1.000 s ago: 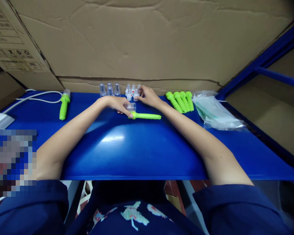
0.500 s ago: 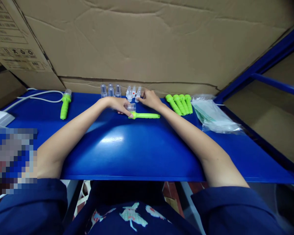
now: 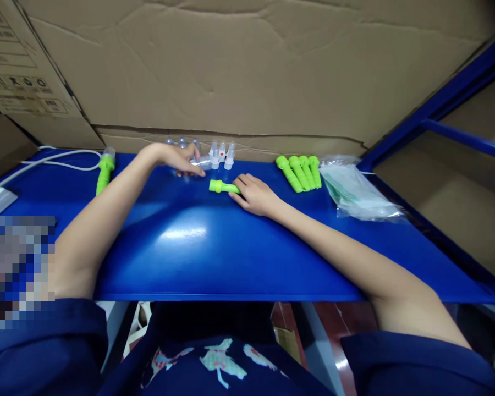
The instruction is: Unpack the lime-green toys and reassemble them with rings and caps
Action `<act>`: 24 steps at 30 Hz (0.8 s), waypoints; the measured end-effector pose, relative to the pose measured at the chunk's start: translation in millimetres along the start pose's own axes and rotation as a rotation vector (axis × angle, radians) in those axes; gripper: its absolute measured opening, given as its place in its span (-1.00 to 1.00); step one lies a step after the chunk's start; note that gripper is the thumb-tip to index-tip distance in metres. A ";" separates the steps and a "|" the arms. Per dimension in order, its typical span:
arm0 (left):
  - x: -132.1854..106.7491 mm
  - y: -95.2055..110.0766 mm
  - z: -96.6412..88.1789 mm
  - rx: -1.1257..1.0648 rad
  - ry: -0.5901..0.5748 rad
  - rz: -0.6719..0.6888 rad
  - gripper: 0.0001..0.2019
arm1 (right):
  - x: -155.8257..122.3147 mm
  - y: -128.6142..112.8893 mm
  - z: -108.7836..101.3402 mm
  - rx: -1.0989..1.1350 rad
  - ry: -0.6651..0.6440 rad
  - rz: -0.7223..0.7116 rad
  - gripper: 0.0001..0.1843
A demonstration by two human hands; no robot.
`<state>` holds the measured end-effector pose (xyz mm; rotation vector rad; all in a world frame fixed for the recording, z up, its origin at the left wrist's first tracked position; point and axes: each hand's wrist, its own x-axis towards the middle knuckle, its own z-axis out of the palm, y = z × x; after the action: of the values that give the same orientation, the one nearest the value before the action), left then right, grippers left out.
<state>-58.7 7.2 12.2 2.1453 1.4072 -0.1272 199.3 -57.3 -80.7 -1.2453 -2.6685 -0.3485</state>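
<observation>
Blue painted metal makes up the worktop [image 3: 198, 247], backed by a wall of creased brown cardboard [image 3: 239, 71]. At its far left a white cable [image 3: 61, 163] curves along the back edge, and just beside it lies a bright green plastic handle with a clear cap fitted on its end [image 3: 102, 175].

Next, the left hand [image 3: 174, 158] reaches to the back of the worktop. Its fingers are curled round a small clear plastic cup [image 3: 198, 161], pinched between thumb and fingertips, though the cup is blurred. More clear domed cups [image 3: 182, 142] peep out behind the wrist, and a cluster of small white plastic valve pieces [image 3: 221, 155] stands just right of the fingertips.

Nearer the person, a loose bright green plastic handle [image 3: 220, 187] lies flat on the worktop. Its flared head points left, and its shaft runs under the right hand [image 3: 254, 196], whose fingers are bent down over it in a light grip.

Both parts look light, stiff and smooth. The thin cup would probably skid or crack under a hard squeeze, so its rim and sides suit a gentle pinch. The handle is best gripped along its shaft.

Further right lie four more green handles in a tight row [image 3: 299, 171], then a crumpled clear plastic bag [image 3: 357, 192].
</observation>
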 end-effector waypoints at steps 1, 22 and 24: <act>-5.0 -3.6 -7.1 -0.022 0.040 -0.005 -0.22 | 1.6 0.2 1.1 0.024 0.008 0.002 -0.63; 2.6 -49.2 -33.9 -0.046 0.628 0.107 -0.29 | 3.3 5.2 5.8 0.117 0.030 0.018 -0.63; 5.2 -47.4 -30.2 -0.031 0.577 0.107 -0.30 | 3.3 5.1 5.9 0.114 0.034 0.017 -0.63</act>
<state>-104.3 40.3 16.4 2.3272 1.5697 0.5951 200.7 -50.0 -84.8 -1.2162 -2.6081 -0.2100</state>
